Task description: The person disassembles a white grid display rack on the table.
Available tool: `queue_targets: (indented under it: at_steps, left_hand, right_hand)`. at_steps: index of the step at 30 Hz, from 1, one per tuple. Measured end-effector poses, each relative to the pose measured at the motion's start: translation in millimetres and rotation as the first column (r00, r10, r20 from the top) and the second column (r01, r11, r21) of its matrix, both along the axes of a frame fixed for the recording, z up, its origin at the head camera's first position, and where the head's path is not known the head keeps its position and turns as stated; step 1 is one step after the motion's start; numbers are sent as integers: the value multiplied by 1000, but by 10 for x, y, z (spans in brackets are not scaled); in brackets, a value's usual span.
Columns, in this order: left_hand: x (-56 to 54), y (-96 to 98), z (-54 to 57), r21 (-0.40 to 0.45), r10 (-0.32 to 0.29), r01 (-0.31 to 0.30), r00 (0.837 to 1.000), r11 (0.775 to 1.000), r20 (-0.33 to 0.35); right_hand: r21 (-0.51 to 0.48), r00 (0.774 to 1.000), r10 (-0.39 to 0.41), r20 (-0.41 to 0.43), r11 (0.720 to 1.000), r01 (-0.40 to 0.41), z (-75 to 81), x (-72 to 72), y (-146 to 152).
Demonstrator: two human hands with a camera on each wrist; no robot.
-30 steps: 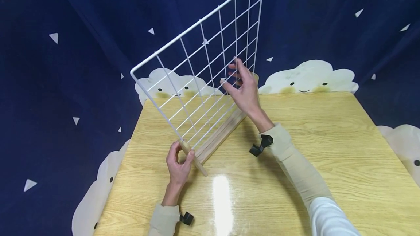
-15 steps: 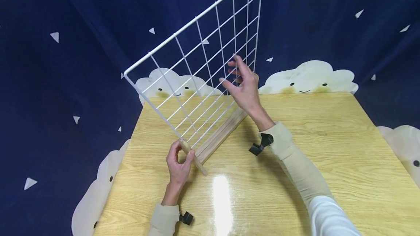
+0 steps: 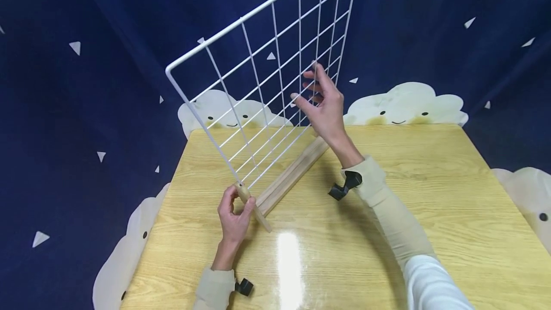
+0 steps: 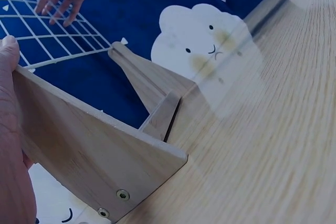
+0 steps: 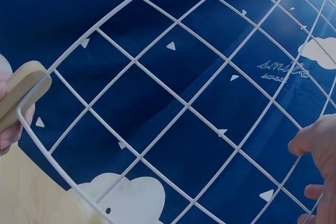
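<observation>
A white wire grid panel [image 3: 242, 19] leans up from a wooden stand with two end pieces and a base bar [image 3: 293, 176]. My left hand [image 3: 234, 221] grips the near wooden end piece [image 4: 105, 135] between thumb and fingers, close to where the grid's lower corner meets it. The far end piece [image 4: 142, 72] shows in the left wrist view, beyond the base bar. My right hand [image 3: 328, 111] is at the right part of the grid, its fingers loosely curved and spread apart. In the right wrist view its thumb [image 5: 302, 142] lies close to a wire.
The stand is on a light wood-grain table [image 3: 409, 195]. Behind it hangs a dark blue curtain [image 3: 413, 27] with white triangles. White cloud shapes [image 3: 404, 104] line the table's back and sides. A black wrist mount [image 3: 344, 186] sits on the right cuff.
The grid panel's upper edge has shifted up in the head view, its far top corner now out of frame. My right hand has risen slightly with it; my left hand stays put.
</observation>
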State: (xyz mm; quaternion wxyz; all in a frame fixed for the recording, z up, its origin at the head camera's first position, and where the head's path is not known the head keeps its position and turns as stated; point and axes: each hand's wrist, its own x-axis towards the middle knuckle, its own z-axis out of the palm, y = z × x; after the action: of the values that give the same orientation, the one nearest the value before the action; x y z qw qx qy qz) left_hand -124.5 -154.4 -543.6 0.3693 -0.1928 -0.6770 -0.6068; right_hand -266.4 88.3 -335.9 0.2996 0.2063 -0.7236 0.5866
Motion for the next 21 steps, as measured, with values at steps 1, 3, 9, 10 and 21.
queue_targets:
  at_steps: [1, 3, 9, 10, 21]
  left_hand:
    - [2, 6, 6, -4, 0, 0, 1000, 1000, 5]
    - [12, 22, 42, -8, 6, -6, 1000, 1000, 4]
    - [113, 81, 299, -7, 18, -18, 1000, 1000, -7]
    - [127, 86, 325, -7, 18, -18, 1000, 1000, -8]
    - [0, -5, 14, 2, 2, -2, 1000, 1000, -3]
  right_hand:
    - [-2, 1000, -6, -6, 1000, 6, 21, 14, 1]
    - [-2, 1000, -18, -25, 1000, 18, 89, 60, -4]
    - [12, 997, -53, -63, 999, 53, 314, 250, -28]
    - [9, 996, -57, -62, 998, 58, 320, 261, -26]
    - [-8, 998, -37, -45, 999, 36, 162, 82, 227]
